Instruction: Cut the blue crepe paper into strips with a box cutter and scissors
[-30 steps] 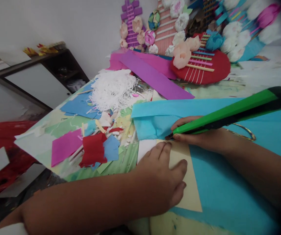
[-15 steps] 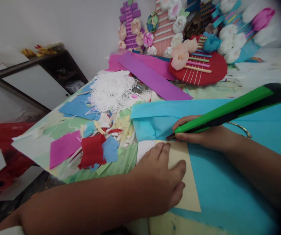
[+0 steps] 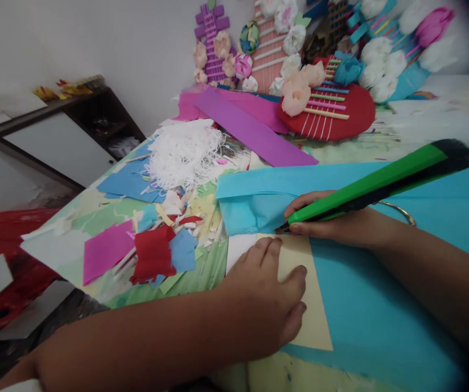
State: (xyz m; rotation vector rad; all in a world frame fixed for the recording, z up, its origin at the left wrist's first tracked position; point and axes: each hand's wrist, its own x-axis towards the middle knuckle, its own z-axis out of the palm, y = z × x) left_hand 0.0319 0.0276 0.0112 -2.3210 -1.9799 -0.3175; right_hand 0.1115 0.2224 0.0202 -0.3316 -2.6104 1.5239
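My right hand [image 3: 332, 220] is closed around a long green and black utility knife [image 3: 377, 182]. The knife's tip touches the far edge of a cream card [image 3: 306, 288] lying on a large light blue tissue sheet [image 3: 373, 310]. My left hand [image 3: 269, 296] lies flat on the card with its fingers spread, pressing it down. A small white card [image 3: 238, 245] peeks out at the cream card's left edge.
Paper scraps in red [image 3: 153, 253], pink [image 3: 104, 250] and blue [image 3: 124, 177] litter the table's left part, beside a heap of white shredded paper [image 3: 185, 152]. Purple strips [image 3: 246, 128] and paper-flower crafts [image 3: 324, 103] stand at the back. A dark shelf [image 3: 55, 125] is left of the table.
Almost nothing differs. The view has shifted slightly, and both hands stay in place on the card with the knife tip at its far edge.
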